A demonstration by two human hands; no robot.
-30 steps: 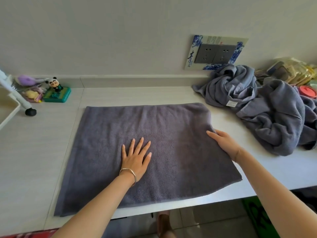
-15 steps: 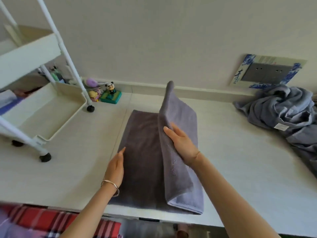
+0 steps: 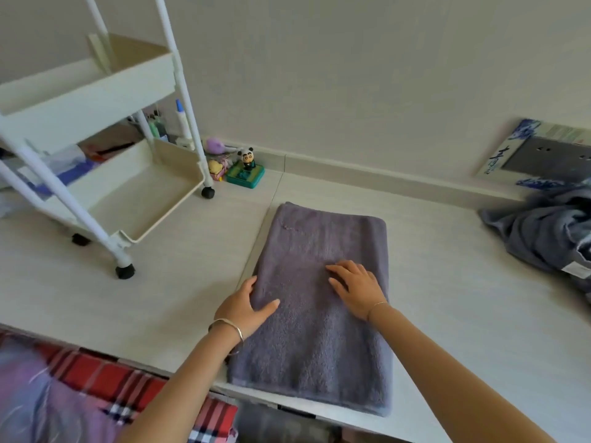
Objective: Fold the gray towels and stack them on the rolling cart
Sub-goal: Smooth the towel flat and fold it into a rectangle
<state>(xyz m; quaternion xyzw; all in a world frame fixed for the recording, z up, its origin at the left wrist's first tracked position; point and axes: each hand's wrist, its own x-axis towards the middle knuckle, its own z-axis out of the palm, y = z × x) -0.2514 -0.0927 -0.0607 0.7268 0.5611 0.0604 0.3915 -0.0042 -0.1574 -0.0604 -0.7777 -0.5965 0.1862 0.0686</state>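
Two hands worked on one folded towel point(image 3: 315, 340). A single heap of loose gray towels point(image 3: 540, 235) lay well off to the right of the right hand point(image 3: 356, 289); how many were in it could not be told. One rolling cart point(image 3: 105, 174) stood beyond and to the left of the left hand point(image 3: 244, 306), showing two cream trays and three black casters. The left hand pinched the towel's left edge, thumb lying on top and fingertips hidden at the edge. The right hand lay flat with its fingers spread, pressing on the middle of the towel.

The folded towel was a dark purplish gray, plush, a long rectangle running away from the hands, its near end at the table's front edge. The table point(image 3: 454, 302) was pale wood-grain laminate against a plain cream wall point(image 3: 351, 75). A panda figurine point(image 3: 246, 156) stood far beyond the left hand, and a plaid cloth point(image 3: 96, 375) lay below its forearm.
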